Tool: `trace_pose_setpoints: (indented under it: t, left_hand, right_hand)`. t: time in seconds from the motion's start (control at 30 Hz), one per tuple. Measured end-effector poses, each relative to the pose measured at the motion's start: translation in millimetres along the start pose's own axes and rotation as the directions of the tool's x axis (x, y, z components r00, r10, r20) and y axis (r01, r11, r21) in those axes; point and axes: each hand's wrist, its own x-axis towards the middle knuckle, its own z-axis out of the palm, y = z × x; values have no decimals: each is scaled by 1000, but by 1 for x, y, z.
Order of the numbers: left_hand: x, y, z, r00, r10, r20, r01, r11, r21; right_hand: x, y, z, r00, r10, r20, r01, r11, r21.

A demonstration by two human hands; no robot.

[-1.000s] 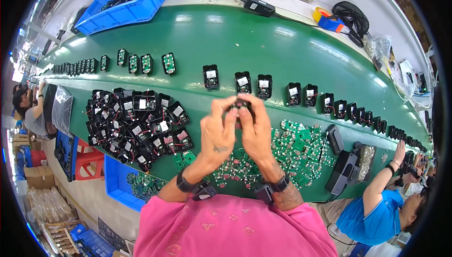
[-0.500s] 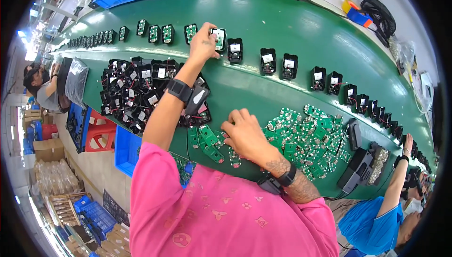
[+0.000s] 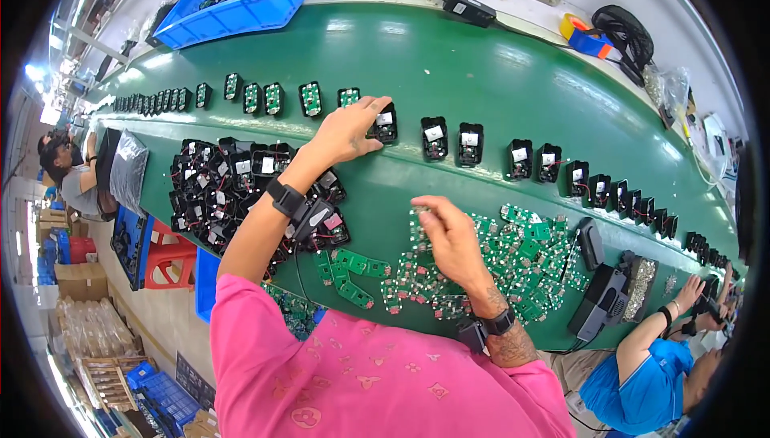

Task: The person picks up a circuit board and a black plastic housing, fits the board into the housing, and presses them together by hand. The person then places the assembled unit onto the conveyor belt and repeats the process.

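My left hand (image 3: 350, 129) grips a small open black plastic case (image 3: 387, 125) on the green bench, fingers at its far edge and thumb at its near side. A white block and dark parts show in that case. Just left of it, partly behind my fingers, stands a black case with a green circuit board (image 3: 348, 97) in it. My right hand (image 3: 454, 244) is closed on a narrow green circuit board (image 3: 418, 231), held upright by its fingertips above the near bench. Beneath and beside this hand lies a loose pile of green circuit boards (image 3: 525, 265).
A heap of black cases with red wires (image 3: 216, 189) lies beside my left forearm. More cases (image 3: 471, 145) line the bench in a row to both sides. A blue bin (image 3: 241, 5) stands at the far left. At right are a black device (image 3: 601, 302) and a co-worker's hand (image 3: 688, 294).
My left hand has moved from a case with a board in it to the neighbouring case on the right. My right hand has lifted a circuit board from the pile. The view has shifted slightly.
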Motion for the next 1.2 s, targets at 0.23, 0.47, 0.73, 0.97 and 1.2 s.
trace_pose_setpoints:
  t: [0.23,0.47,0.73,0.97,1.2]
  left_hand:
    - [-28,65,-10,999,24,-47,-30,991,-131]
    - [-53,118,-12,985,155,80,-120,934,-335]
    - [-47,147,-32,886,279,370,-170,939,-300]
    - [-38,157,-39,867,254,429,-137,949,-285]
    - [-38,160,-39,876,275,397,-213,958,-194]
  right_hand:
    - [-11,-4,-34,883,463,72,-311,463,830]
    - [-23,-6,-62,914,405,28,-195,377,905]
    - [-15,-2,-70,901,289,325,-353,49,935]
    - [-18,-4,-74,895,277,349,-382,73,921]
    - [-21,-6,-74,884,408,229,-353,260,899]
